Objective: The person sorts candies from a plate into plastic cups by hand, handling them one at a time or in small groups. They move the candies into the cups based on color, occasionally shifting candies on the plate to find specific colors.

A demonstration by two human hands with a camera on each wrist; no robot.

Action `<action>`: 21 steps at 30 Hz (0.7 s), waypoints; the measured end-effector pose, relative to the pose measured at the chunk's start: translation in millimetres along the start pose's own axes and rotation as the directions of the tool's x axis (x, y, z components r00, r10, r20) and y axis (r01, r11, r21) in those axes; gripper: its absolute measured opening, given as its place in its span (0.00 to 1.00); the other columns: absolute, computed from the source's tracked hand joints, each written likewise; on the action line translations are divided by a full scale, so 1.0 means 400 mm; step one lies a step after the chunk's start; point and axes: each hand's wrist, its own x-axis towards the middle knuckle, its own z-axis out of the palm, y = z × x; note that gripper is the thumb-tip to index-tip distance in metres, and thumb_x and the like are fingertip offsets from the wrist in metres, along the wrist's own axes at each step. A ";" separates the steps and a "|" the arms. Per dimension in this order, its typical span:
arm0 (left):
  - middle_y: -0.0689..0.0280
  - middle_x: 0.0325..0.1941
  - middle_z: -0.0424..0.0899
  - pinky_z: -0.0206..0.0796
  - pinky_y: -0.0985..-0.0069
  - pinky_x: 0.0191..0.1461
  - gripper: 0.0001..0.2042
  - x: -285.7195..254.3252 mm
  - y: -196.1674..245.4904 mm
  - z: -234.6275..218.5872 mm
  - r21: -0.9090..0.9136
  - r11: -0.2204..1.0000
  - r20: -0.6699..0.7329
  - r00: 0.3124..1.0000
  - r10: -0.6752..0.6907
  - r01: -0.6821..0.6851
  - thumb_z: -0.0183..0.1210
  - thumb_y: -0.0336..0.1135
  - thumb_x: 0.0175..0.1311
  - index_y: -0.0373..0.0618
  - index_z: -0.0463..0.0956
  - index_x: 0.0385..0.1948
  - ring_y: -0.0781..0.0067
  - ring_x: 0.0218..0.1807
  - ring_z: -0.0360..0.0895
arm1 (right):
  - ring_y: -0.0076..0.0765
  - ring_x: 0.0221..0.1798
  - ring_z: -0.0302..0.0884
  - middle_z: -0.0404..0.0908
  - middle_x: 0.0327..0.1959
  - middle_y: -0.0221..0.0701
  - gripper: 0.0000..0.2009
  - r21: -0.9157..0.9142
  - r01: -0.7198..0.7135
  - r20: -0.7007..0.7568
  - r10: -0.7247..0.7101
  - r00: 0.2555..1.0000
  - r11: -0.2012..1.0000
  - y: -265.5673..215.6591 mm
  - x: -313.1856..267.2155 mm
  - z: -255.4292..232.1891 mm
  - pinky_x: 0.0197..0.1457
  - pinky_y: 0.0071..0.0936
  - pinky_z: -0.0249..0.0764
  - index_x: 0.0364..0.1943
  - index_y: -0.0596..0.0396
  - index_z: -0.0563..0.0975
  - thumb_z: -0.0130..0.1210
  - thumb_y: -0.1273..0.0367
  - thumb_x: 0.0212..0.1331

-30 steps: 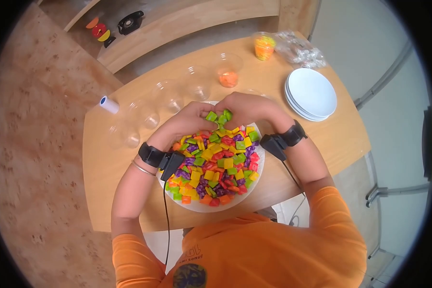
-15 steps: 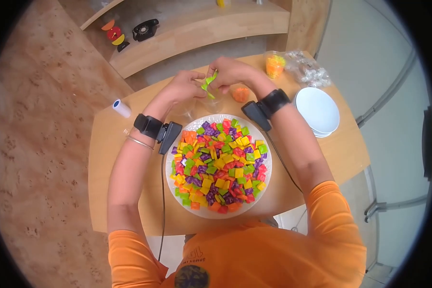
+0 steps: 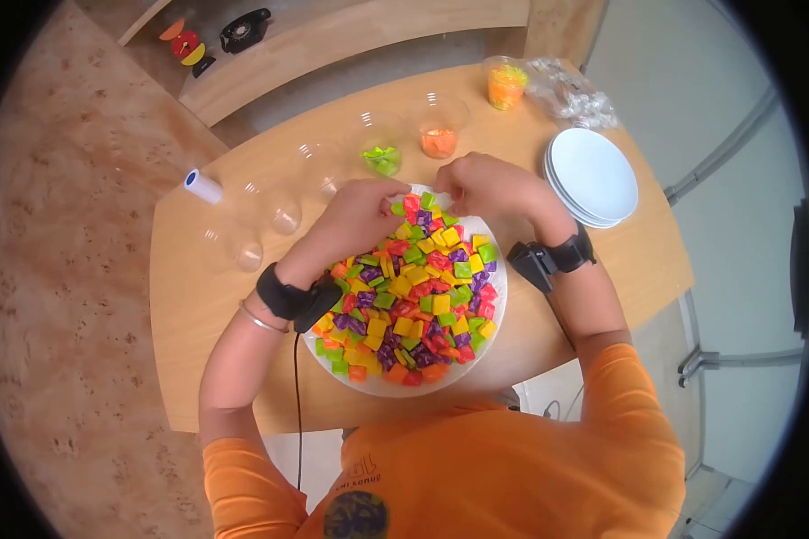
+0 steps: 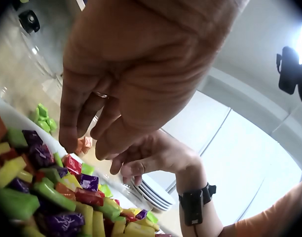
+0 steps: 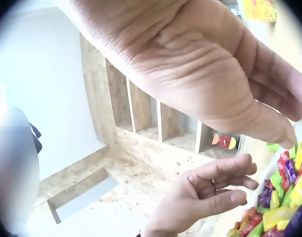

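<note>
A large white plate point(image 3: 374, 386) carries a heap of wrapped candies point(image 3: 411, 289) in yellow, green, red, purple and orange. Over its far left rim is my left hand point(image 3: 361, 214), fingers loosely bent downward and holding nothing in the left wrist view. Facing it across the far edge, my right hand point(image 3: 496, 187) has its fingers relaxed, with nothing between thumb and fingertips in the right wrist view. Both sets of fingertips are close above the candies. Just beyond the plate, a clear cup point(image 3: 379, 135) has green candies point(image 3: 383, 162) in its bottom.
Another clear cup point(image 3: 445, 112) contains orange candies point(image 3: 440, 144). Further clear cups point(image 3: 318, 166) line the table's far left side, near a white roll point(image 3: 204, 187). At the back right are a cup of yellow and orange pieces point(image 3: 507, 87), a plastic bag point(image 3: 571, 94) and stacked white plates point(image 3: 593, 175).
Both hands carried green candies from the plate to a clear cup beyond it and let them go there. They have since come back, without anything held, over the plate's far edge.
</note>
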 end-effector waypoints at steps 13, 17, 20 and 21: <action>0.53 0.43 0.85 0.72 0.64 0.55 0.21 0.101 -0.011 0.057 0.012 0.983 0.159 0.971 0.178 -0.182 0.70 0.33 0.54 0.40 0.80 0.50 0.54 0.48 0.82 | 0.57 0.48 0.82 0.85 0.39 0.48 0.23 -0.225 0.083 -0.054 -0.097 0.994 0.971 0.001 0.015 0.064 0.49 0.46 0.78 0.53 0.57 0.80 0.64 0.76 0.47; 0.55 0.41 0.84 0.72 0.66 0.51 0.18 0.121 -0.037 0.075 0.094 0.988 0.167 0.980 0.106 -0.123 0.70 0.38 0.57 0.40 0.81 0.47 0.57 0.46 0.81 | 0.56 0.47 0.83 0.86 0.38 0.46 0.18 -0.314 0.013 -0.026 -0.022 0.999 0.949 -0.017 0.006 0.045 0.48 0.45 0.78 0.46 0.59 0.81 0.66 0.74 0.47; 0.55 0.40 0.84 0.71 0.67 0.49 0.16 0.125 -0.045 0.084 0.124 0.969 0.163 0.968 0.192 -0.214 0.70 0.38 0.57 0.41 0.82 0.45 0.57 0.45 0.81 | 0.54 0.47 0.83 0.86 0.38 0.44 0.16 -0.331 0.004 -0.002 -0.005 1.000 0.944 -0.019 -0.009 0.033 0.47 0.45 0.78 0.43 0.58 0.82 0.67 0.72 0.46; 0.55 0.39 0.83 0.71 0.66 0.48 0.16 0.122 -0.037 0.084 0.134 0.970 0.184 0.967 0.179 -0.205 0.70 0.38 0.57 0.41 0.82 0.44 0.56 0.45 0.80 | 0.54 0.47 0.84 0.86 0.38 0.43 0.16 -0.332 0.009 -0.009 -0.013 1.000 0.943 -0.017 -0.012 0.032 0.47 0.45 0.78 0.43 0.57 0.82 0.67 0.72 0.46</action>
